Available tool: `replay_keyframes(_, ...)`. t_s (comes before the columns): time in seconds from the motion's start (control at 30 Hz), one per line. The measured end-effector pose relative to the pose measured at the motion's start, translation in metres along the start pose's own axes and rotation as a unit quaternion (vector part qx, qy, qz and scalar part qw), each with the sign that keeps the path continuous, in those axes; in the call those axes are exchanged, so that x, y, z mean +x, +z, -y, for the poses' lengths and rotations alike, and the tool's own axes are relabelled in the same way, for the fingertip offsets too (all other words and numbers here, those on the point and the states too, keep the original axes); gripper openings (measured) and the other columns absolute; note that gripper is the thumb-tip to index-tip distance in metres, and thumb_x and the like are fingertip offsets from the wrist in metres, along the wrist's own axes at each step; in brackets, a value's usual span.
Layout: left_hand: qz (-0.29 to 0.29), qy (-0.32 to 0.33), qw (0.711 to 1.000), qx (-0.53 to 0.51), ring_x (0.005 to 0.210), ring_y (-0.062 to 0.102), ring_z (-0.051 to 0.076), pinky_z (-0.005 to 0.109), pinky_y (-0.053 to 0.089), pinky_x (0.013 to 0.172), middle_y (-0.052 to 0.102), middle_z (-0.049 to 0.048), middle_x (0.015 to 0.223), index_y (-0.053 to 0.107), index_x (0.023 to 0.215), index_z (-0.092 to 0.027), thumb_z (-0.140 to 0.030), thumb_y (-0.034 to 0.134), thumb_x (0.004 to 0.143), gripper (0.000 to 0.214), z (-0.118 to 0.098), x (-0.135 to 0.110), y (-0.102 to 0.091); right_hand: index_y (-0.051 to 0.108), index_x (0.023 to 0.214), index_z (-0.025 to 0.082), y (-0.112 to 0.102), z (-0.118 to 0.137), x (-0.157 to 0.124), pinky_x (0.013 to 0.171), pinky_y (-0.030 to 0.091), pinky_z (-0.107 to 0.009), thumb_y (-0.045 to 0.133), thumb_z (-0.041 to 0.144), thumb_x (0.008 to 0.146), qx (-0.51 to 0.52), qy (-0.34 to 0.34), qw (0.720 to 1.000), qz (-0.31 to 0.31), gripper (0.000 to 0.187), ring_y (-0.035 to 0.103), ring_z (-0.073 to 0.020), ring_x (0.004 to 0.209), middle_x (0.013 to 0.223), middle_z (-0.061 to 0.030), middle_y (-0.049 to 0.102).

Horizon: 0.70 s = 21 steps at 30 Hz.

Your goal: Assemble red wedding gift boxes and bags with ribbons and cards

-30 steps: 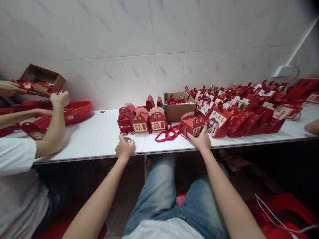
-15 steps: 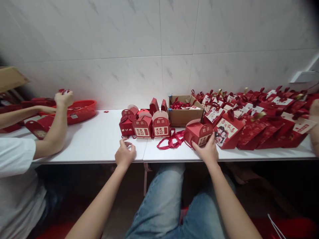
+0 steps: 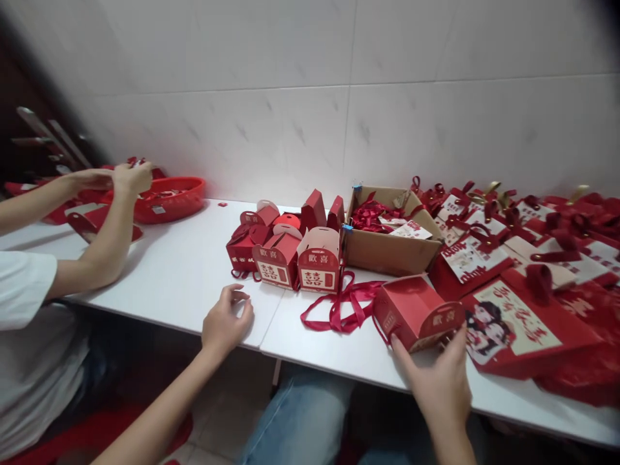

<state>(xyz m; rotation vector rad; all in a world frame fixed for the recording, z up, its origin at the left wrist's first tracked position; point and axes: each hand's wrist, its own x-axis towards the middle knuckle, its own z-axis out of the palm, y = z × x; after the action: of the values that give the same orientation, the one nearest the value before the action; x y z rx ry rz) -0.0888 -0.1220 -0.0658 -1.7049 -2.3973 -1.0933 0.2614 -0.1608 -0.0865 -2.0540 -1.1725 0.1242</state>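
Observation:
My right hand (image 3: 438,374) grips a small red candy box (image 3: 407,307) at its near side, thumb on the left and fingers on the right. Its top stands open, and one rounded flap faces me. At the table's front edge rests my left hand (image 3: 227,321), fingers loosely curled with a gap to the thumb, nothing in it. Beyond it stand several red boxes, among them a double-happiness box (image 3: 318,261) with raised flaps. A loose dark-red ribbon (image 3: 339,310) lies between these and the held box.
Behind the ribbon sits a cardboard box (image 3: 387,254) of ribbons and cards. Many red gift bags (image 3: 527,329) crowd the right side. On the left, a co-worker's arms (image 3: 109,239) reach over the white table (image 3: 165,265) near a red plastic basin (image 3: 177,208).
The view has swung and come nearer the right side. The held box's top now shows wider open, its flaps spread apart. The co-worker's two hands have come together.

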Motion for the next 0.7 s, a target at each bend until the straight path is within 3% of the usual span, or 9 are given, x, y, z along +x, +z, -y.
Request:
replay_keyframes(0.13,-0.010,0.003,1.000,-0.007,0.092,0.068,0.021,0.028,0.050,0.075,0.072,0.0013,0.093,0.051,0.103,-0.025,-0.034,0.052,0.078,0.027,0.006,0.001,0.003,0.011,0.152,0.009,0.000,-0.003,0.000,0.083,0.050,-0.055,0.058,0.078,0.062,-0.002,0.002,1.000,0.001,0.122,0.055,-0.0456,0.114,0.140,-0.0265,0.042)
replay_keyframes(0.3,-0.007,0.014,1.000,0.005,0.087,0.067,0.022,0.031,0.048,0.077,0.072,0.0012,0.092,0.062,0.081,-0.025,-0.033,0.050,0.076,0.015,0.006,-0.001,0.003,0.012,0.151,0.008,-0.003,-0.001,0.000,0.083,0.049,-0.058,0.058,0.079,0.061,0.004,0.013,1.000,0.018,0.123,0.054,-0.0470,0.115,0.139,-0.0282,0.044)
replay_keyframes(0.53,0.004,0.031,0.999,0.037,0.088,0.067,0.022,0.029,0.049,0.075,0.072,0.0022,0.092,0.063,0.082,-0.024,-0.029,0.049,0.077,0.016,0.002,-0.004,-0.001,0.014,0.151,0.005,-0.003,0.013,-0.002,0.086,0.046,-0.061,0.058,0.079,0.059,-0.024,0.006,1.000,-0.012,0.126,0.053,-0.0501,0.114,0.140,-0.0294,0.042)
replay_keyframes(0.7,0.017,0.040,0.998,0.049,0.087,0.066,0.021,0.029,0.048,0.072,0.072,0.0014,0.091,0.062,0.081,-0.024,-0.028,0.049,0.078,0.014,0.002,-0.005,-0.004,0.007,0.150,0.000,0.003,0.003,0.003,0.082,0.047,-0.058,0.055,0.086,0.054,-0.033,-0.003,0.999,0.002,0.137,0.054,-0.0509,0.111,0.138,-0.0339,0.040)
